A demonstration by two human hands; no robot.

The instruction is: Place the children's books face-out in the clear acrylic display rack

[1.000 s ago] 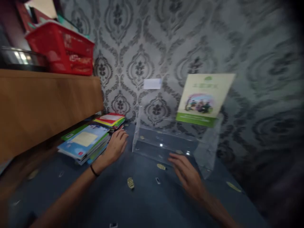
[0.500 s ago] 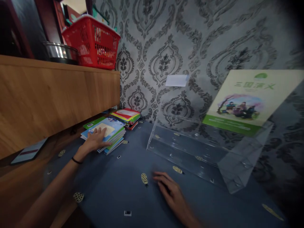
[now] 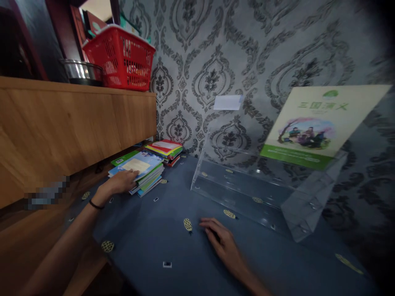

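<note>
A light-blue book (image 3: 148, 159) with a pale yellow panel lies on top of a stack of several thin books. My left hand (image 3: 121, 182), with a dark band at the wrist, is at the near edge of this stack. Its fingers curl over the top book's edge, and the thumb side is partly hidden. My right hand (image 3: 220, 236) rests on the blue tablecloth (image 3: 148, 234), fingers loosely stretched and nothing held. Beyond it stands a clear acrylic rack (image 3: 240, 197), with a cream and green book (image 3: 311, 127) leaning upright at its right end.
Behind the first stack is a second pile of books (image 3: 168, 149) with a red one on top. A wooden cabinet (image 3: 77, 127) overhangs the left side, carrying a red basket (image 3: 123, 57) and a metal pot (image 3: 82, 70). Patterned wallpaper (image 3: 212, 78) covers the wall behind.
My left hand has drawn back from lying flat on the top book to its near edge, with the fingers now curled. My right hand stays about where it was. The view has shifted slightly.
</note>
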